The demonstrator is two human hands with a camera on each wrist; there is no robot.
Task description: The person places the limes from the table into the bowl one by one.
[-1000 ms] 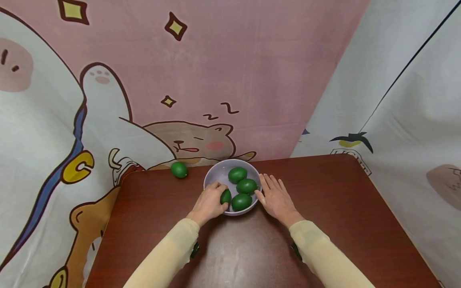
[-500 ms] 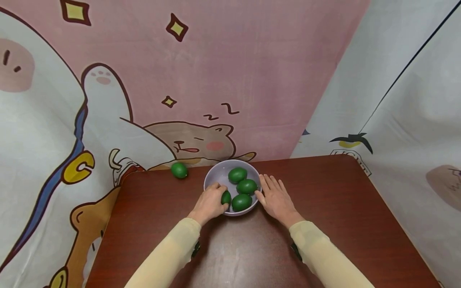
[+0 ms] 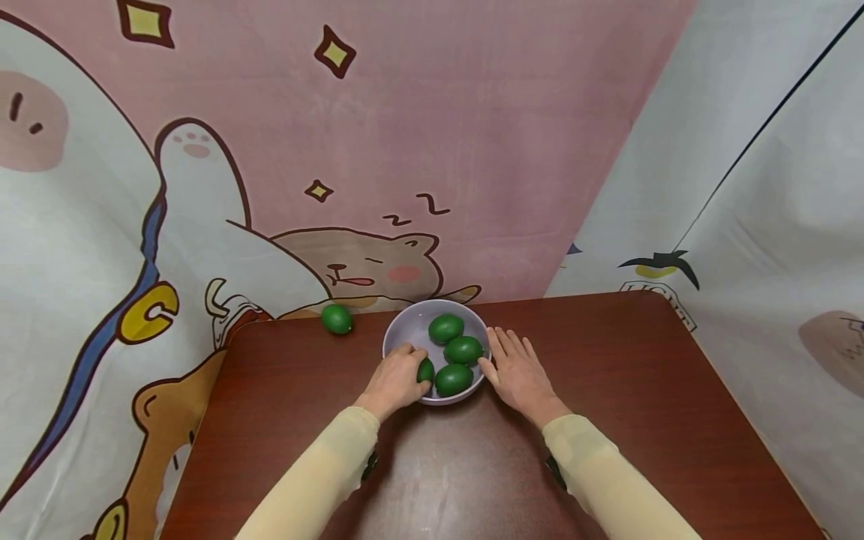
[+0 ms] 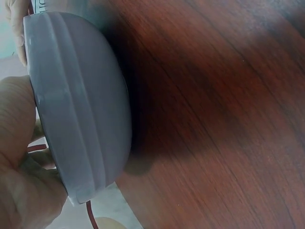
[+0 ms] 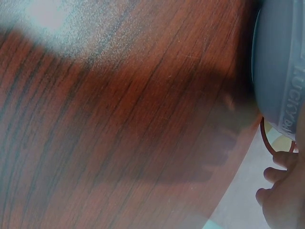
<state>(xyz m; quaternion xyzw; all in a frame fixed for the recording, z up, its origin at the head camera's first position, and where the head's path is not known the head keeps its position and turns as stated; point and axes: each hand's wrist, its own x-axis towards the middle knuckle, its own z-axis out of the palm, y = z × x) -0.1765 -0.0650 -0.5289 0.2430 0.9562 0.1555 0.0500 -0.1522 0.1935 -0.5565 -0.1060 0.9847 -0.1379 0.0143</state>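
A pale purple bowl (image 3: 412, 328) stands near the back edge of the table. Three smooth green limes (image 3: 446, 328) lie inside it, toward the right. At the bowl's left side my left hand (image 3: 394, 381) reaches over the rim and holds another lime (image 3: 425, 370), partly hidden by the fingers. My right hand (image 3: 518, 373) lies with straight fingers against the right rim. In the left wrist view the ribbed outer wall of the bowl (image 4: 81, 105) hides what the left hand holds. Raised lettering shows on the bowl (image 5: 276, 62) in the right wrist view.
One more lime (image 3: 337, 319) sits on the table by its back edge, left of the bowl. The reddish-brown wooden table (image 3: 621, 375) extends to both sides. Behind it hangs a cartoon-printed cloth (image 3: 513, 150).
Both hands and the limes stay in place. Only the head view shifts very slightly.
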